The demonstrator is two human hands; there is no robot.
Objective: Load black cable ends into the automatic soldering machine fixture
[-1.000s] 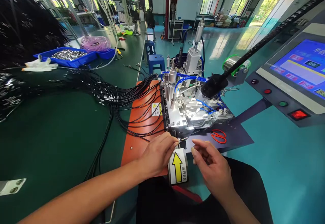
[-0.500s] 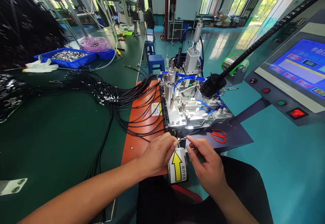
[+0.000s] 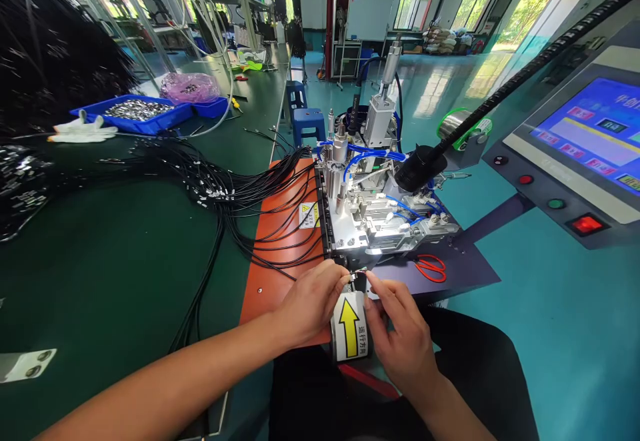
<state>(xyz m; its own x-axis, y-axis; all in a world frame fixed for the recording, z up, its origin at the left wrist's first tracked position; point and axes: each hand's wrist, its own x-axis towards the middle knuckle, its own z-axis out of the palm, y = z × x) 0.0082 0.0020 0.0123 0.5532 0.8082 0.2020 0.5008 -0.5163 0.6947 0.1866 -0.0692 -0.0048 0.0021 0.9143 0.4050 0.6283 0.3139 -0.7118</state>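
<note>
My left hand point(image 3: 313, 302) is closed in a pinch at the front corner of the machine point(image 3: 377, 224). Between its thumb and index finger is a cable end with thin wires point(image 3: 357, 272) sticking out to the right. My right hand point(image 3: 403, 331) faces it, index fingertip at the wire tips and thumb lower down with a gap between. Whether that fingertip presses on the wires is too small to tell. Just below both hands sits a metal cylinder point(image 3: 350, 341) with a yellow arrow label. Several black cables point(image 3: 270, 246) lie across the orange plate point(image 3: 270, 294), leading into the machine's side.
Red-handled scissors point(image 3: 431, 268) lie on the machine base at right. A control panel point(image 3: 565, 161) and a black flexible hose point(image 3: 500, 88) stand beyond them. On the green table point(image 3: 125, 261) are cable bundles point(image 3: 210, 184), a blue tray point(image 3: 170, 119) of metal parts and a white glove point(image 3: 83, 129).
My right hand has shifted slightly left, its fingertips closer to the wires. The wires now point a little more upward. My left hand keeps its pinch in nearly the same place.
</note>
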